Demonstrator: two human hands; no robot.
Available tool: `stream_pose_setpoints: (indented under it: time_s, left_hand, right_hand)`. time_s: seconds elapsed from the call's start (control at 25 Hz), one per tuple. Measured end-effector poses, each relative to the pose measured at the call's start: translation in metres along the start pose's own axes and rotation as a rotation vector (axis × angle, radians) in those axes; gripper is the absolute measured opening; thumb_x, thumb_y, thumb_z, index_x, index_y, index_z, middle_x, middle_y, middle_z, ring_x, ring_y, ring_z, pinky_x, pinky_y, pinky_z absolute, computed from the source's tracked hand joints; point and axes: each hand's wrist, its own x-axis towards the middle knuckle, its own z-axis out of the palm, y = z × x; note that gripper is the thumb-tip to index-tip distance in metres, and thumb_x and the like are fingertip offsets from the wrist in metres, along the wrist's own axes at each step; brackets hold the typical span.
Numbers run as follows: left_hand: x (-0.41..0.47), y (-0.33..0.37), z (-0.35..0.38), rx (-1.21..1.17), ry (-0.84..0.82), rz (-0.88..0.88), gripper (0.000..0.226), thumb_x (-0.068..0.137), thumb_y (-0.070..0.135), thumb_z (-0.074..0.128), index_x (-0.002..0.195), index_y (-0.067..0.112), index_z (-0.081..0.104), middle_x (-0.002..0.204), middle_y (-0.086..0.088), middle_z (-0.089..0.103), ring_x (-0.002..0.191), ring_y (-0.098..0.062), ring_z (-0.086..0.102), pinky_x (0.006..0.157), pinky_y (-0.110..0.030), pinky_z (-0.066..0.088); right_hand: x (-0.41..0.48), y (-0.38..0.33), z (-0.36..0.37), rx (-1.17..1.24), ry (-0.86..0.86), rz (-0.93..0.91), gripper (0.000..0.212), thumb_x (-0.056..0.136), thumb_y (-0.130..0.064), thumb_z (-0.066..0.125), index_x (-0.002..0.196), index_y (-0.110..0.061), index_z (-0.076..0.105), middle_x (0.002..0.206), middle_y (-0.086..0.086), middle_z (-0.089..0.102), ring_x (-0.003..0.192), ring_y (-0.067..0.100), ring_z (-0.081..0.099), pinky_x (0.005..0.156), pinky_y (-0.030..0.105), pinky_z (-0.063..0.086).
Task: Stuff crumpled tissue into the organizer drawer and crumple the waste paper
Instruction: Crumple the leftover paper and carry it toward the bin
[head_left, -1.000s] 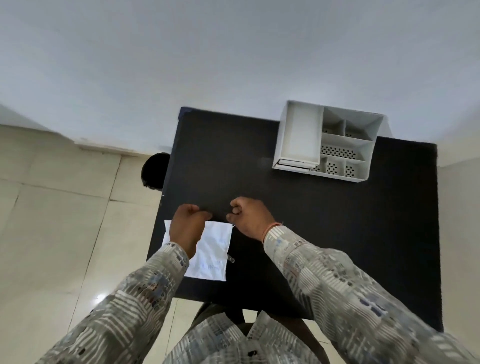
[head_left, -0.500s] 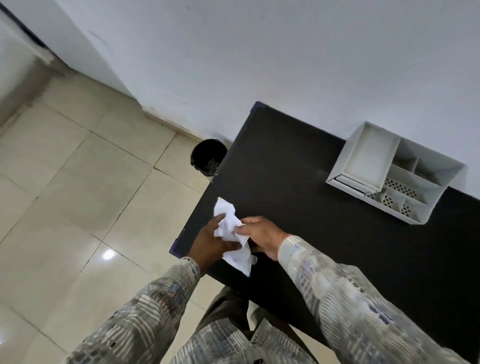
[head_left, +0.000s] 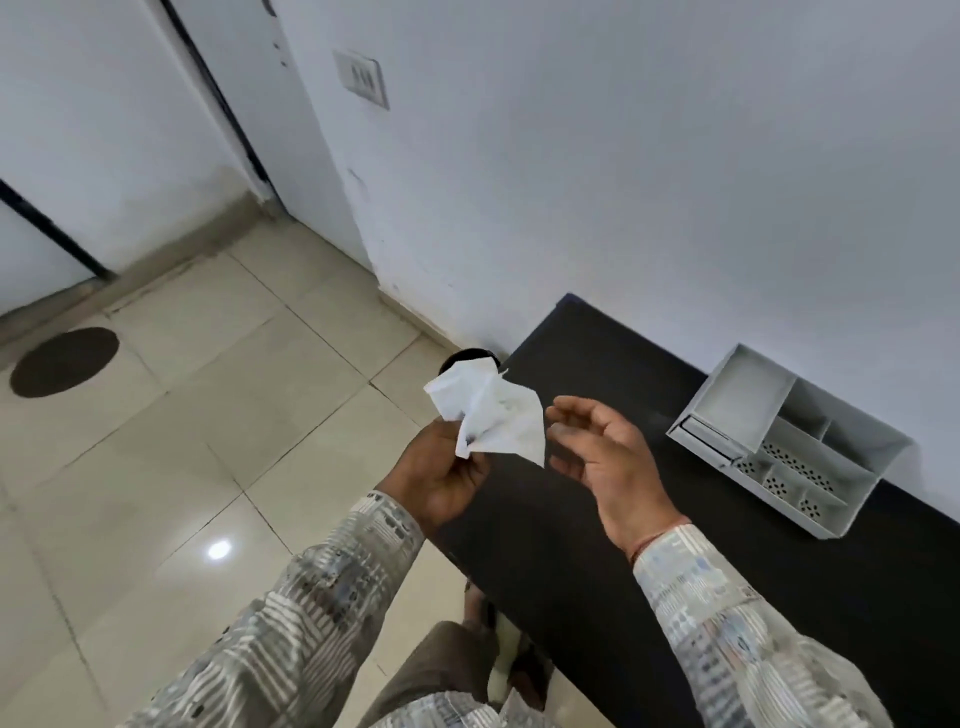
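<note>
A half-crumpled white sheet of waste paper (head_left: 488, 413) is held up over the table's left edge, pinched at its lower end by my left hand (head_left: 441, 478). My right hand (head_left: 602, 452) hovers just right of the paper, palm up, fingers spread, holding nothing. The white plastic organizer (head_left: 789, 441) stands on the black table (head_left: 623, 571) by the wall at the right, with an open tray part on top and several perforated compartments. I cannot see any tissue in it.
A black waste bin (head_left: 467, 358) stands on the tiled floor beside the table's far left corner, mostly hidden behind the paper. A round dark mat (head_left: 65, 361) lies on the floor at the left. A white wall runs behind the table.
The paper was flat on the table under both hands; it has been lifted and scrunched. My right hand has let go and opened. The view has swung left toward the floor.
</note>
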Motion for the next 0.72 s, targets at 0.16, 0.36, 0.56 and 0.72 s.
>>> stream_pose_setpoints:
  time_s: [0.16,0.36,0.56,0.72]
  left_hand:
    - [-0.051,0.020,0.003,0.105,-0.042,0.006,0.027,0.109,0.008,0.045,0.100,0.002,0.069,0.065,-0.006,0.069,0.046,-0.010,0.064,0.036,-0.015,0.048]
    - [-0.081,0.051,-0.018,0.595,0.003,0.268,0.016,0.105,0.010,0.058,0.103,0.012,0.073,0.070,-0.002,0.073,0.055,-0.013,0.065,0.046,-0.024,0.050]
    - [-0.078,0.112,-0.063,0.510,-0.092,0.398,0.034,0.099,0.013,0.067,0.133,0.018,0.072,0.121,-0.013,0.080,0.105,-0.030,0.077,0.090,-0.050,0.062]
    - [-0.062,0.181,-0.108,0.613,-0.039,0.462,0.035,0.094,0.024,0.078,0.128,0.018,0.074,0.113,-0.009,0.082,0.104,-0.031,0.078,0.081,-0.042,0.066]
  right_hand:
    - [-0.038,-0.026,0.039,-0.241,-0.283,-0.114,0.045,0.085,-0.031,0.085,0.127,-0.039,0.068,0.119,-0.009,0.076,0.116,0.013,0.071,0.096,0.040,0.061]
    - [-0.037,-0.038,0.099,-0.220,-0.198,-0.211,0.023,0.089,-0.035,0.081,0.112,-0.033,0.079,0.107,-0.006,0.080,0.108,0.015,0.075,0.099,0.045,0.061]
    - [0.002,-0.033,0.169,-0.155,-0.119,-0.106,0.015,0.092,-0.037,0.077,0.104,-0.029,0.081,0.099,-0.004,0.082,0.101,0.022,0.077,0.093,0.046,0.063]
    - [0.033,-0.029,0.253,-0.243,-0.025,-0.208,0.009,0.091,-0.038,0.077,0.097,-0.031,0.077,0.085,-0.022,0.077,0.087,0.011,0.074,0.067,0.013,0.056]
